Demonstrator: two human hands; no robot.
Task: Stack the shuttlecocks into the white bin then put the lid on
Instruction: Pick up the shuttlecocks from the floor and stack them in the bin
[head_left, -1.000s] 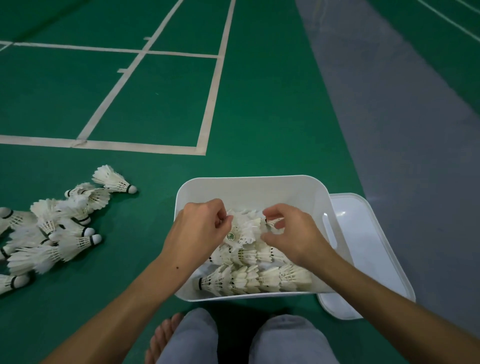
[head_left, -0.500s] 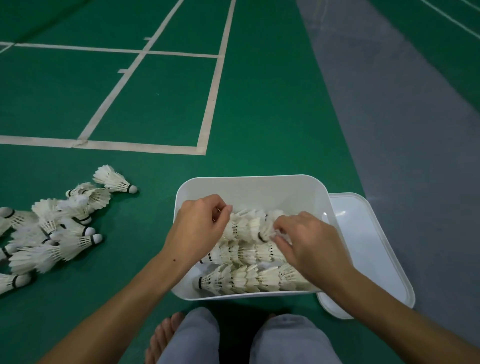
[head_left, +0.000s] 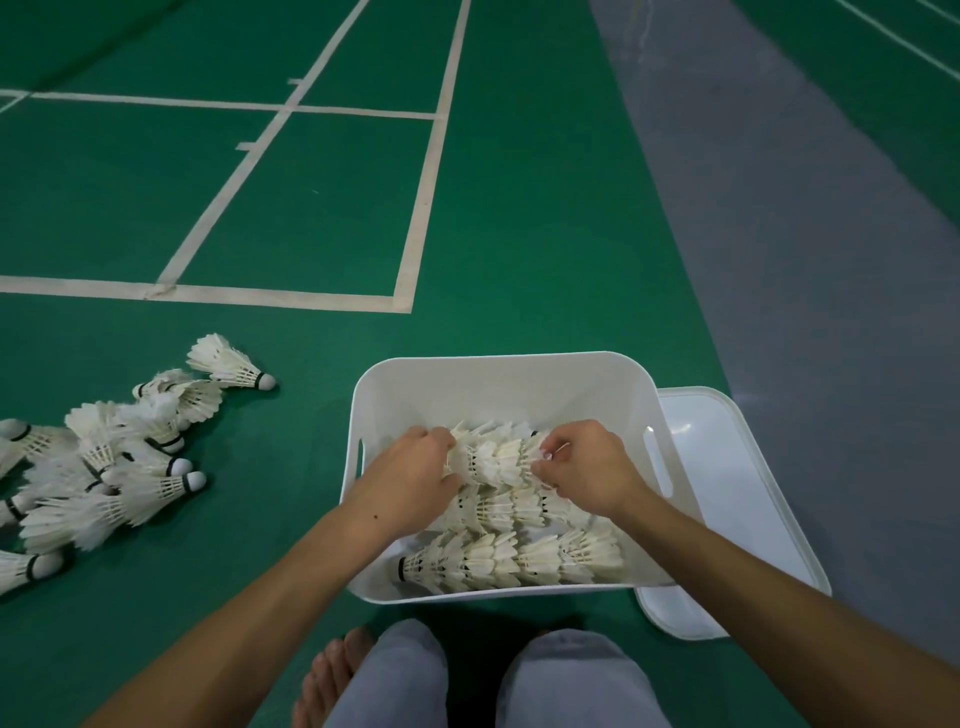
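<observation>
both inside the white bin (head_left: 498, 384): left hand (head_left: 410, 478) and right hand (head_left: 592, 467) gripping opposite ends of a nested shuttlecock row (head_left: 498, 457), atop two more rows. loose shuttlecocks (head_left: 119, 467) piled left on green court; lid (head_left: 727, 493) beside bin, right.

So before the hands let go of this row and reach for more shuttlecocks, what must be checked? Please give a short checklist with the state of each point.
1. Both ends of the stacked row held: ok, left hand and right hand each grip an end.
2. Row inside the white bin: ok; whether it already rests on the bottom, cannot tell.
3. Rows already laid lie flat: ok, near row lies along the bin's front wall.
4. Room for more rows: ok, space shows behind the held row.
5. Loose shuttlecocks left to stack: not ok, a pile lies on the floor at the left.
6. Lid at hand: ok, beside the bin on the right.
</observation>
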